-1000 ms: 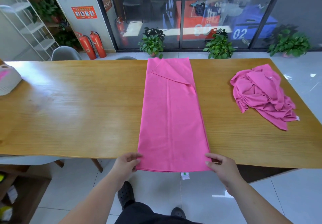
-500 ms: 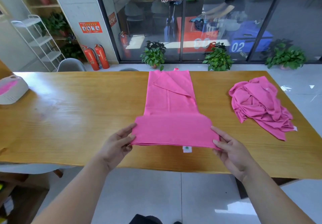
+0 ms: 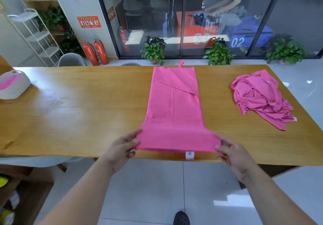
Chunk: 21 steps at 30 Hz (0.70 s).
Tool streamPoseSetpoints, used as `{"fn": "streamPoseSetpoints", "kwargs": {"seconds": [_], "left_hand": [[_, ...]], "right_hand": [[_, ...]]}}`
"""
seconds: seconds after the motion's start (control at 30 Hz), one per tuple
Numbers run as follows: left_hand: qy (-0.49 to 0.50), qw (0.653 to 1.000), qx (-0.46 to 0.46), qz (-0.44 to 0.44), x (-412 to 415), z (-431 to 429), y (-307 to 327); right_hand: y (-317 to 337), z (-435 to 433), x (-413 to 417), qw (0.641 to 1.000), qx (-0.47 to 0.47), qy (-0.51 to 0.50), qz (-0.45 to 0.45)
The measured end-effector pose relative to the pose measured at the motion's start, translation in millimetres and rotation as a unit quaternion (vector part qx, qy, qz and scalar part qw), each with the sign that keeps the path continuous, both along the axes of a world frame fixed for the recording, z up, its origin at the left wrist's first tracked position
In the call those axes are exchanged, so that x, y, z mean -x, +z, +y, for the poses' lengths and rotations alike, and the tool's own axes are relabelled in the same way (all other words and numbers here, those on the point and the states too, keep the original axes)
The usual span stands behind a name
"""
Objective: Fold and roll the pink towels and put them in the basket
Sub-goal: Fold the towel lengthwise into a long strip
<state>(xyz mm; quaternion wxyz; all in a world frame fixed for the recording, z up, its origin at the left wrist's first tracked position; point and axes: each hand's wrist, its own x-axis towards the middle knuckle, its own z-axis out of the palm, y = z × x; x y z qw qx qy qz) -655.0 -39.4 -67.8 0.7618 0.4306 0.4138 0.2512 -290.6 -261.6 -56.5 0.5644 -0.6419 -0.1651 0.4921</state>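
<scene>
long pink towel (image 3: 174, 105) flat, smooth on glossy wood table (image 3: 87, 112), near end raised. left hand (image 3: 120, 149) and right hand (image 3: 234, 154) pinch its near corners. crumpled pink heap (image 3: 262, 98) far right; rounded white basket (image 3: 13, 86) far left.

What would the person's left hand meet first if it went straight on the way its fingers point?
The spread pink towel: the left hand pinches its near corner, fingers aimed rightward across the turned-up end. Depth is unclear.

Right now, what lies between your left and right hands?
Head view: the folded near end of the pink towel, with its white tag; left hand and right hand hold its corners.
</scene>
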Motion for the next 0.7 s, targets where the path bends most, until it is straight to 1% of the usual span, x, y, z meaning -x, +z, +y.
{"fn": "streamPoseSetpoints", "kwargs": {"seconds": [0.03, 0.07, 0.1, 0.17, 0.27, 0.4, 0.5, 0.57, 0.63, 0.67, 0.7], "left_hand": [[-0.004, 1.0, -0.009, -0.025, 1, 1, 7], [-0.014, 0.999, -0.019, -0.025, 4, 0, 9], [-0.031, 0.999, -0.026, -0.001, 7, -5, 5], [-0.068, 0.994, -0.026, 0.081, 19, -22, -13], [-0.098, 0.982, -0.008, 0.16, 39, -51, -47], [-0.104, 0.978, 0.015, 0.178, 55, -81, -66], [-0.117, 0.972, 0.006, 0.204, 64, -97, -70], [-0.125, 0.966, 0.0, 0.226, 69, -105, -77], [-0.138, 0.952, -0.028, 0.274, 71, -112, -85], [-0.149, 0.935, -0.051, 0.317, 70, -113, -90], [-0.159, 0.914, -0.079, 0.365, 68, -113, -93]], "right_hand": [[8, 0, 1, 0.999, -0.032, -0.015, 0.018], [10, -2, 3, 0.999, -0.041, -0.019, 0.018], [9, -7, 7, 1.0, -0.023, -0.014, 0.002], [-7, -25, 20, 0.998, 0.053, 0.014, -0.043], [-41, -56, 42, 0.988, 0.128, 0.063, -0.053], [-68, -86, 56, 0.984, 0.158, 0.067, -0.053], [-75, -103, 64, 0.982, 0.165, 0.063, -0.063], [-79, -111, 69, 0.976, 0.186, 0.074, -0.083], [-85, -116, 73, 0.964, 0.217, 0.103, -0.112], [-87, -116, 74, 0.953, 0.234, 0.129, -0.142], [-88, -113, 74, 0.935, 0.249, 0.162, -0.192]]}}
